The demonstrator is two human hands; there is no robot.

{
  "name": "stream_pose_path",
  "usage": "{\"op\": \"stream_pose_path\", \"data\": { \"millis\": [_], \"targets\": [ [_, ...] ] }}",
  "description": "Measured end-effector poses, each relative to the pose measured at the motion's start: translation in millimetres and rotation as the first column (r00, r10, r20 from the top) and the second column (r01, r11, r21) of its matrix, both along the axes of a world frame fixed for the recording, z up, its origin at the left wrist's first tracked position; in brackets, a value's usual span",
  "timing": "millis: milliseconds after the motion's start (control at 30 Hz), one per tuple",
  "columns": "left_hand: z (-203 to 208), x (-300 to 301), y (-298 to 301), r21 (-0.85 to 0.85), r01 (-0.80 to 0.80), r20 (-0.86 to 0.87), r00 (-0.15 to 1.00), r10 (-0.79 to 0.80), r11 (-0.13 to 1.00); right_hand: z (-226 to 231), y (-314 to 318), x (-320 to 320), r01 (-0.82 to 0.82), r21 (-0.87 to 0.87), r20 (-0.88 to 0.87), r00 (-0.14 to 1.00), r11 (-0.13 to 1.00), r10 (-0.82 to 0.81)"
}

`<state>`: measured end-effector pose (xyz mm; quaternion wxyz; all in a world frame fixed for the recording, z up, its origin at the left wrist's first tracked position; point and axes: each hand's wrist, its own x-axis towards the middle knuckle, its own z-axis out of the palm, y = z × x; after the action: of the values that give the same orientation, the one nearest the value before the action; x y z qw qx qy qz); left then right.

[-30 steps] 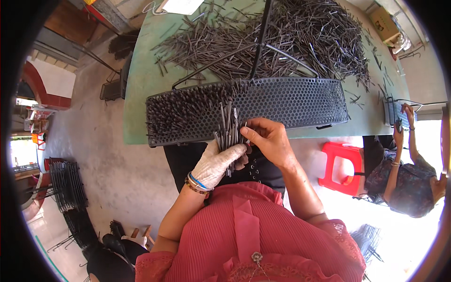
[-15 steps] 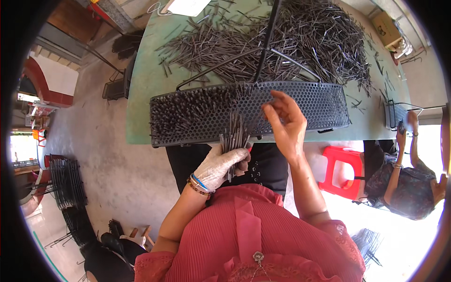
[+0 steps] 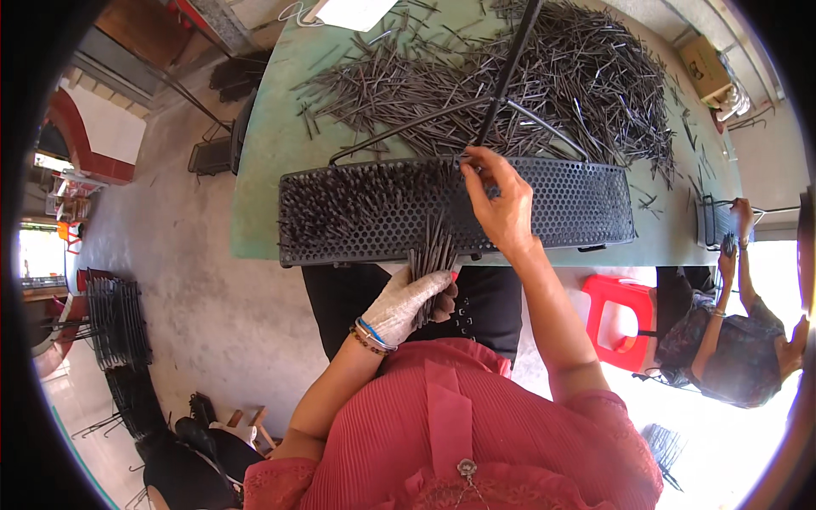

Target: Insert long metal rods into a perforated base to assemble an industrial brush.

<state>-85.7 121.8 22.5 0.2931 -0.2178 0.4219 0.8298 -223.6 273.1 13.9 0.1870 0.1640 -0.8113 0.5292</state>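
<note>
In the middle, the left hand [image 3: 403, 307] holds sticks [image 3: 434, 253], tops poking up. The right hand [image 3: 503, 208] hides some black rack [image 3: 574, 202]; I can't tell its grip. A pile [image 3: 595, 102] sits up top.

bundle of thin sticks [image 3: 434, 248]: dark grey-black, straight, clasped in left hand [image 3: 406, 304], upper ends fanned out over the near edge of the rack [image 3: 586, 204], lower ends poking out below the grip. rack: long, black, small round holes in rows, lies crosswise along near edge of green table [image 3: 255, 225], dark bars [image 3: 510, 72] at far side. left part crowded with standing sticks [image 3: 340, 208], unevenly tilted; right part's visible holes bare.
</note>
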Motion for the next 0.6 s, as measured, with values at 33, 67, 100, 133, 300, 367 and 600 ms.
{"op": "stream_pose_path", "data": {
  "millis": [33, 67, 100, 133, 300, 367, 600],
  "targets": [
    [0, 0, -1, 0.003, 0.0, 0.0, 1.0, 0.0, 1.0, -2, 1, 0, -0.019, 0.09, -0.076, 0.997, 0.996, 0.026],
    [0, -1, -2, -0.014, 0.021, 0.022, 1.0, -0.02, 1.0, -5, 2, 0, -0.032, 0.181, -0.148, 0.987, 0.983, 0.059],
    [-1, -2, -3, -0.031, 0.041, 0.042, 0.998, -0.039, 0.999, -7, 0, -1, -0.022, 0.215, -0.24, 0.968, 0.976, 0.075],
    [-1, -2, -4, -0.027, 0.04, 0.041, 0.998, -0.038, 0.999, -8, 1, -2, -0.023, 0.219, -0.241, 0.967, 0.976, 0.077],
    [13, -2, -7, -0.119, 0.132, -0.064, 0.988, -0.14, 0.984, 0, 2, 5, -0.01, 0.319, -0.269, 0.958, 0.948, 0.101],
    [12, -1, -9, -0.086, 0.141, -0.087, 0.985, -0.148, 0.986, 6, 7, 10, -0.015, 0.227, -0.245, 0.967, 0.974, 0.072],
    [20, -11, -13, -0.108, 0.215, -0.202, 0.951, -0.234, 0.97, 32, 27, 35, -0.371, -0.162, 0.571, 0.72, 0.914, 0.394]
  ]
}}
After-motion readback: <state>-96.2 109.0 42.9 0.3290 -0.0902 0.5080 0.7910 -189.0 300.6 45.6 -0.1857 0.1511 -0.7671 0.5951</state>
